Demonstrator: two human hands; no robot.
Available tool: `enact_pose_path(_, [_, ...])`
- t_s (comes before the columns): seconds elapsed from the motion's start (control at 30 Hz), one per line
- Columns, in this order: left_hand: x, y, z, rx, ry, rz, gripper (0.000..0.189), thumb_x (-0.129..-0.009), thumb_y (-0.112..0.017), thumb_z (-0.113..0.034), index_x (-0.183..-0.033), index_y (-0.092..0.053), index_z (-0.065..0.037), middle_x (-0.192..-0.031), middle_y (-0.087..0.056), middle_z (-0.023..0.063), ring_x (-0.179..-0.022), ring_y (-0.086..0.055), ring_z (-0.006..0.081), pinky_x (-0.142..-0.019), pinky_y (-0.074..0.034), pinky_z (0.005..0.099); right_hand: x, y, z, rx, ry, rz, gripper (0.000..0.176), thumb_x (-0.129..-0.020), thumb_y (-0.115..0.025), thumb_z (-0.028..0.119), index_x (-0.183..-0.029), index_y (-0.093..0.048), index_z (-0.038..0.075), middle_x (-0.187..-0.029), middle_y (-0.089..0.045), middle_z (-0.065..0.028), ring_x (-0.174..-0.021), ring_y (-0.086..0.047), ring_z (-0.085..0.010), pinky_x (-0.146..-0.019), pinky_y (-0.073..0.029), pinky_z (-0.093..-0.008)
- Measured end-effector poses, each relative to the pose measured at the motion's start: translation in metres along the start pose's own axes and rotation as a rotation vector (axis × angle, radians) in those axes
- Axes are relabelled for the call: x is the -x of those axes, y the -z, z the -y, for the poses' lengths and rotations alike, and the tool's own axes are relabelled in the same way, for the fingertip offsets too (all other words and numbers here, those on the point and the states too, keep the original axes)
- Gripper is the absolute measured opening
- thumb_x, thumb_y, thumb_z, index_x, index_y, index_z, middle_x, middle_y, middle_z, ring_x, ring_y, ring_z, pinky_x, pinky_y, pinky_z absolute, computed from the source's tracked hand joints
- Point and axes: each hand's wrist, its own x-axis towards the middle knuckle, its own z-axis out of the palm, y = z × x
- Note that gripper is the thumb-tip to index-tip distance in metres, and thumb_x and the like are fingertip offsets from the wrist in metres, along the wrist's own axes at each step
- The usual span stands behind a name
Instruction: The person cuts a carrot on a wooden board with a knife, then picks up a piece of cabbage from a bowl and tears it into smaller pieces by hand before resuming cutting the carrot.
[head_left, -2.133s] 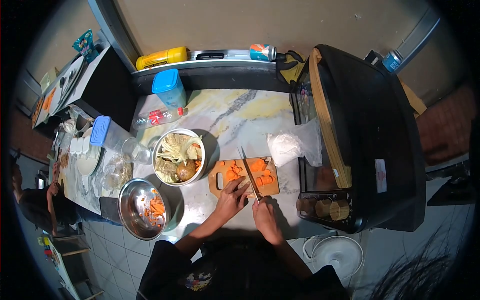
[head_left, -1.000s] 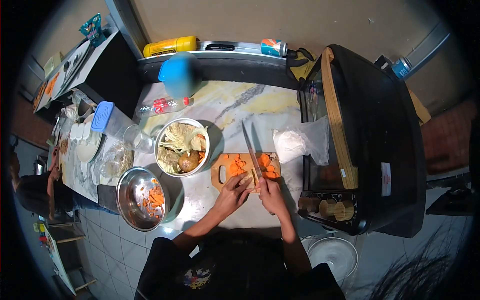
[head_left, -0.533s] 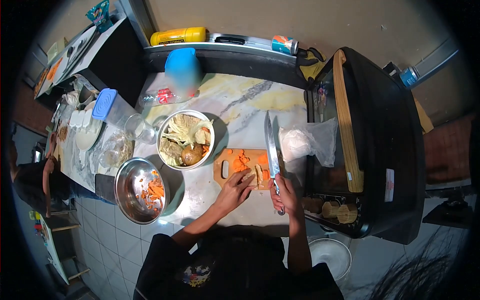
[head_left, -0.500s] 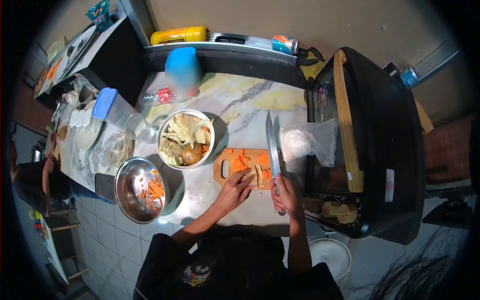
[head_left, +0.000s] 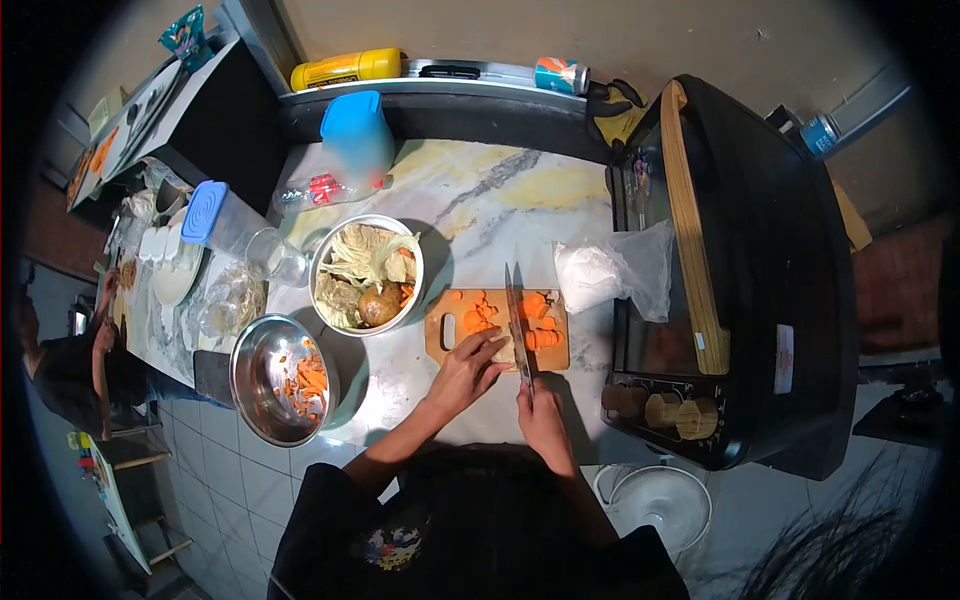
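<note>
Long knife [head_left: 516, 318] over tan board [head_left: 462, 318], apparently against pale chunk [head_left: 507, 352].

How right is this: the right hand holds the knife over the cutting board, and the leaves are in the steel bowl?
Partly: the head view shows the leaves in the white bowl, not the steel bowl. The right hand does hold the knife over the cutting board.

A kitchen: black, boxy, wooden-handled oven [head_left: 780, 250] at right; rectangular wooden chopping board [head_left: 553, 360] bearing orange carrot pieces [head_left: 542, 339].
</note>
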Motion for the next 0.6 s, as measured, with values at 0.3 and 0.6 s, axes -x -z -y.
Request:
enact_pose_path(0.3, [-0.009, 0.018, -0.005, 0.024, 0.018, 0.158, 0.036, -0.079, -0.069, -0.007, -0.113, -0.062, 0.002, -0.123, -0.055, 0.017, -0.102, -0.061, 0.0344, -0.083, -0.052, 0.0395, -0.004, 0.002, 0.016, 0.018, -0.204, 0.142, 0.03, -0.096, -0.045, 0.025, -0.099, -0.051, -0.004, -0.082, -0.059, -0.0314, -0.082, -0.055, -0.0503, -0.073, -0.043, -0.0574])
enact_pose_path(0.6, [-0.008, 0.015, -0.001, 0.013, 0.014, 0.171, 0.035, -0.08, -0.068, -0.006, -0.114, -0.063, 0.001, -0.124, -0.055, 0.0172, -0.099, -0.063, 0.0338, -0.084, -0.053, 0.039, -0.009, 0.01, 0.026, 0.035, -0.213, 0.14, 0.026, -0.096, -0.045, 0.021, -0.1, -0.05, -0.005, -0.08, -0.058, -0.0321, -0.079, -0.054, -0.0508, -0.072, -0.042, -0.058])
